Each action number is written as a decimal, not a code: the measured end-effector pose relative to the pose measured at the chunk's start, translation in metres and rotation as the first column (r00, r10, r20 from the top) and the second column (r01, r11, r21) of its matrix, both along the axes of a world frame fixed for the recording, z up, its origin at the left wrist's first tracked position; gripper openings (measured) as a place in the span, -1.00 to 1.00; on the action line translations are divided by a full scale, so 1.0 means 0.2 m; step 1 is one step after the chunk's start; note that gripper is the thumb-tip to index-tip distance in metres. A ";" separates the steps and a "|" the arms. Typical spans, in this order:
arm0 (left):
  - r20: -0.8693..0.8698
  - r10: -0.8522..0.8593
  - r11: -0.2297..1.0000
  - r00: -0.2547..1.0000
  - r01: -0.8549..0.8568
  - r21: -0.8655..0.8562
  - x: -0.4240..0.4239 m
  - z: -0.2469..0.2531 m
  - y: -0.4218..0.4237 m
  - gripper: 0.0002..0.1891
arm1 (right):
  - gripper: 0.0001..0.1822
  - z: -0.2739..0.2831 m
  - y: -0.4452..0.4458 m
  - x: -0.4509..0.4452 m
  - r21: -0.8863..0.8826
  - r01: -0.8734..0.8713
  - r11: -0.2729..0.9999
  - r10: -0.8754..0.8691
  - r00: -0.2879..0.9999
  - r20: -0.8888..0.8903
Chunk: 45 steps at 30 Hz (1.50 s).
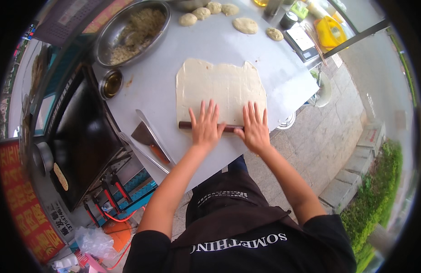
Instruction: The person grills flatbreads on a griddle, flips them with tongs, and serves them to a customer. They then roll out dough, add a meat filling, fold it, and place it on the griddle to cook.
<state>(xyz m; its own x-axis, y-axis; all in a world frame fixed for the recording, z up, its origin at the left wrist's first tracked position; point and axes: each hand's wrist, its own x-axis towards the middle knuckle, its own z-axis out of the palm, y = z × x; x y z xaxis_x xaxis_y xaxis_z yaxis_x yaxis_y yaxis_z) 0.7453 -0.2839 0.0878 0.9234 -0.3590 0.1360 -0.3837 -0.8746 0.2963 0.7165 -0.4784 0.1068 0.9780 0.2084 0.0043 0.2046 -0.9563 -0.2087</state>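
Note:
A wide sheet of thin dough [219, 87] lies flat on the metal worktop [145, 92] before me, its far edge uneven. Across the near part of the sheet rests a slim dark brown rolling pin [185, 125]. My left hand [206, 131] lies palm down over the pin's left half with the fingers spread. Over its right end is my right hand [257, 133], also palm down and fingers apart. Both thumbs point inward along the pin. Neither hand curls its fingers around it, and my palms hide parts of the pin.
A steel bowl of crumbly filling [137, 34] and a small bowl of oil [112, 84] stand left. A scraper [150, 143] and long metal tongs [155, 136] lie nearby. Dough balls [201, 13] and a digital scale [301, 41] sit farther back. A black griddle [84, 136] adjoins the table.

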 end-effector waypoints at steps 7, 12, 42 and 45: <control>-0.071 -0.133 0.973 0.989 0.116 -0.202 -0.35 -0.06 0.21 -0.56 | -0.48 0.03 0.05 -0.31 0.184 -0.135 0.973 0.106 0.981 0.160; -0.078 0.101 0.988 0.992 -0.109 -0.106 0.11 -0.02 -0.15 -0.40 | -0.46 -0.05 -0.12 0.22 0.109 -0.013 0.994 -0.008 0.980 0.198; 0.188 0.380 0.924 0.906 -0.359 -0.134 1.52 0.04 -0.31 -0.45 | -0.30 -0.02 -0.21 1.30 0.225 -0.378 0.898 0.366 0.926 0.097; 0.201 0.409 0.885 0.890 -0.332 -0.328 1.51 0.11 -0.46 -0.55 | -0.40 -0.01 -0.30 1.51 0.308 -0.287 0.907 0.237 0.953 0.191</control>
<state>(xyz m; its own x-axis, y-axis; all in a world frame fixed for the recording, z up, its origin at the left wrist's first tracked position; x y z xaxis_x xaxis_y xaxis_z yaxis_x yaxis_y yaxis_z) 1.0466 -0.3759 0.1102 0.8990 0.0904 0.4286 -0.1434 -0.8637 0.4831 1.0194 -0.5379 0.1054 0.8716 0.4188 0.2549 0.4903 -0.7463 -0.4502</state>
